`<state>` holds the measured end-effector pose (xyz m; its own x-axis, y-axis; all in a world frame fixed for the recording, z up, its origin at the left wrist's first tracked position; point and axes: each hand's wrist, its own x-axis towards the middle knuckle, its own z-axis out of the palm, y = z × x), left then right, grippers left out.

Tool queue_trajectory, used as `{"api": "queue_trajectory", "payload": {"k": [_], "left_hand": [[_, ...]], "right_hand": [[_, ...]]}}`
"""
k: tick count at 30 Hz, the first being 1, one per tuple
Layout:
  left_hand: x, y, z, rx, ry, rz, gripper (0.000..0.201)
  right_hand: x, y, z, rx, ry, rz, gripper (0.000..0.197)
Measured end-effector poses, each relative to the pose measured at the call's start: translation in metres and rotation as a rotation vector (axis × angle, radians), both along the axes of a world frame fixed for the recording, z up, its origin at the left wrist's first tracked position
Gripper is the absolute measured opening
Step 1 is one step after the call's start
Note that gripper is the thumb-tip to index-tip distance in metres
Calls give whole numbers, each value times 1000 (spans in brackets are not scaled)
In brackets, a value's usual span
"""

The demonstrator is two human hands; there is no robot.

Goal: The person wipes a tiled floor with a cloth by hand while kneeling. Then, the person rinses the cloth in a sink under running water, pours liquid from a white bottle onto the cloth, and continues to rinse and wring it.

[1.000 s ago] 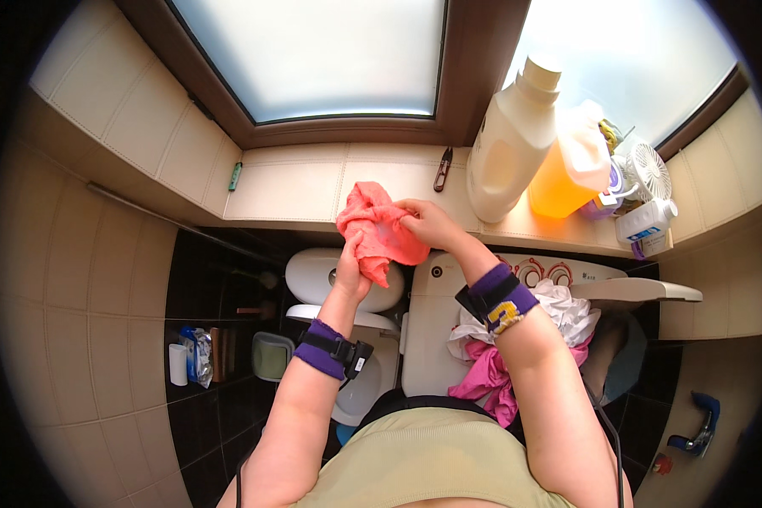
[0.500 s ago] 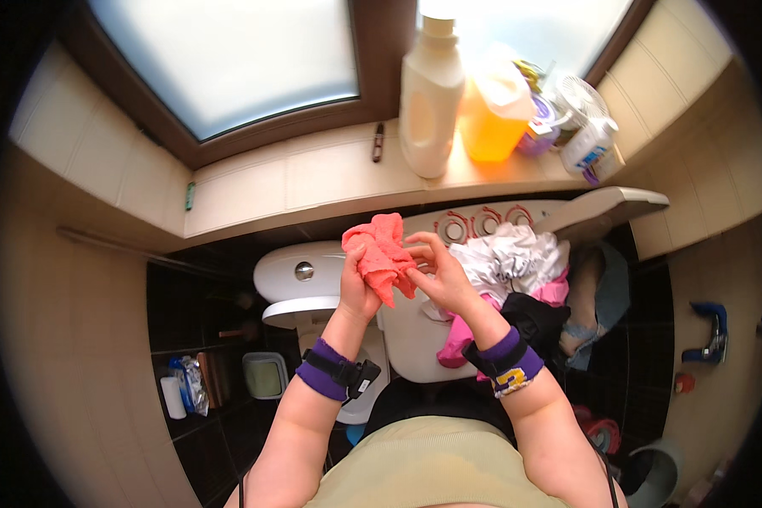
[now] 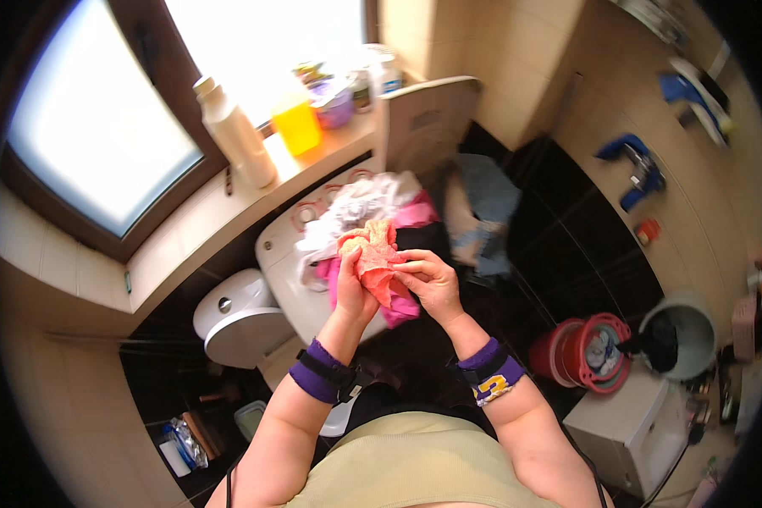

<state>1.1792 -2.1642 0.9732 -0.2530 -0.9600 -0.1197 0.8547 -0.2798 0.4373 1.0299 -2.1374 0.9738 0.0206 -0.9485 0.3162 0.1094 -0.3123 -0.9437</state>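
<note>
Bunched in my left hand [image 3: 355,289] is a coral-pink cloth [image 3: 375,258], its lower corner hanging down. The fingers of my right hand [image 3: 433,286] are closed on the cloth's right edge. Both hands are raised in front of a white machine top [image 3: 278,254] with round red-ringed dials, which looks like a top-loading washing machine. Behind the cloth lies a heap of laundry: a white garment [image 3: 360,201], a bright pink one [image 3: 405,311] and a black piece [image 3: 422,240]. My hands partly cover the pink one.
The machine's lid [image 3: 427,127] stands raised. A white bottle [image 3: 237,135] and a yellow jug [image 3: 296,127] stand on the sill. At left is a toilet [image 3: 244,326]. On the right are red buckets [image 3: 571,360] with laundry, a grey-green bucket [image 3: 698,339] and a white cabinet [image 3: 605,423].
My view has swung right, bringing the buckets and cabinet into sight. The cloth now shows in front of the laundry heap, and my right fingers have closed in on its edge.
</note>
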Motion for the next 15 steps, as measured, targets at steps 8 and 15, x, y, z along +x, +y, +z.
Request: {"api": "queue_trajectory", "payload": {"k": [8, 15], "left_hand": [[-242, 121, 32, -37, 43, -333, 51], [-452, 230, 38, 52, 130, -695, 39]], "right_hand": [[-228, 165, 6, 6, -10, -372, 13], [-401, 336, 21, 240, -566, -667, 28]]}}
